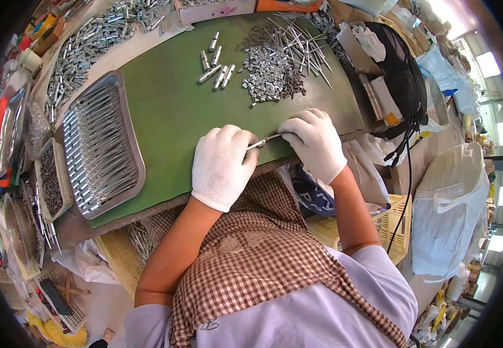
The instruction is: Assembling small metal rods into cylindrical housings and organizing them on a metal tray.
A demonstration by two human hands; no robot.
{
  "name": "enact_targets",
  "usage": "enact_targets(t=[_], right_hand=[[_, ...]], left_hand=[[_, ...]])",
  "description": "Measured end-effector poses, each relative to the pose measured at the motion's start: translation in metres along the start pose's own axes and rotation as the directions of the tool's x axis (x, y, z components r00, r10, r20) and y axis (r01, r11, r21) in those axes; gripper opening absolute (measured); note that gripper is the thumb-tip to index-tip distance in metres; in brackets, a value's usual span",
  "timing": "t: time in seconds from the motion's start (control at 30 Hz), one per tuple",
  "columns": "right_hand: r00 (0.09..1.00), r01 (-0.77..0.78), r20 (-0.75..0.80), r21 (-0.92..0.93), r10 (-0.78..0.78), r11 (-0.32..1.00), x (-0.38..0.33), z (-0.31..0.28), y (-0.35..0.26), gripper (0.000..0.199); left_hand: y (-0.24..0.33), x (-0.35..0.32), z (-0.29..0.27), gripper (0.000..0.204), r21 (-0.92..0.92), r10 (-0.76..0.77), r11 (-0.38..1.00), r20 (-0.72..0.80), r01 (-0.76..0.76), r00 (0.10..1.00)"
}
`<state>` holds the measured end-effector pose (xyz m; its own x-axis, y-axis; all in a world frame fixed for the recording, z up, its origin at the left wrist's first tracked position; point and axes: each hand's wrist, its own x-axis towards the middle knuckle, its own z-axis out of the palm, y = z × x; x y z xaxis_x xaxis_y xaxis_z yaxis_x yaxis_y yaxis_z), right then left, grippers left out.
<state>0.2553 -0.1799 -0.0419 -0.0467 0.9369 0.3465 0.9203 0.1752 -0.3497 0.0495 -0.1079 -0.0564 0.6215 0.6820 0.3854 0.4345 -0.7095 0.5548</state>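
Note:
In both white-gloved hands, a slim metal rod-like part (261, 142) is held level above the near edge of the green work surface (170, 116). My left hand (223, 168) is closed around one end, where a thicker shiny piece shows. The thin other end is pinched by the fingertips of my right hand (315, 145). Beyond the hands lie several loose metal cylinders (209, 75), a heap of small silvery fittings (263, 72), small dark screws (294, 84) and a fan of thin metal rods (309, 49).
At left, a metal tray (135, 139) holds rows of thin rods with cylindrical ends. Beside it stands a bin of small parts (51, 180). A large pile of metal cylinders (89, 46) lies at the far left. A black mesh bag (393, 64) is at the right edge.

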Motion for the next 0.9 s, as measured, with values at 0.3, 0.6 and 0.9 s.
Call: enact_targets(t=[0.3, 0.6, 0.9], right_hand=[[0.998, 0.051, 0.045, 0.008, -0.051, 0.999, 0.004, -0.003, 0.003, 0.010], [0.989, 0.090, -0.114, -0.007, -0.090, 0.996, 0.005, 0.007, 0.004, 0.013], [0.925, -0.325, -0.245, -0.119, 0.290, 0.938, 0.032, 0.011, 0.067, 0.013]], left_hand=[[0.002, 0.000, 0.000, 0.014, 0.009, 0.007, 1.000, -0.012, -0.007, 1.000], [0.000, -0.001, 0.001, 0.014, 0.020, 0.015, 1.000, -0.006, -0.015, 1.000], [0.000, 0.000, 0.000, 0.012, 0.011, 0.002, 1.000, -0.010, -0.002, 1.000]])
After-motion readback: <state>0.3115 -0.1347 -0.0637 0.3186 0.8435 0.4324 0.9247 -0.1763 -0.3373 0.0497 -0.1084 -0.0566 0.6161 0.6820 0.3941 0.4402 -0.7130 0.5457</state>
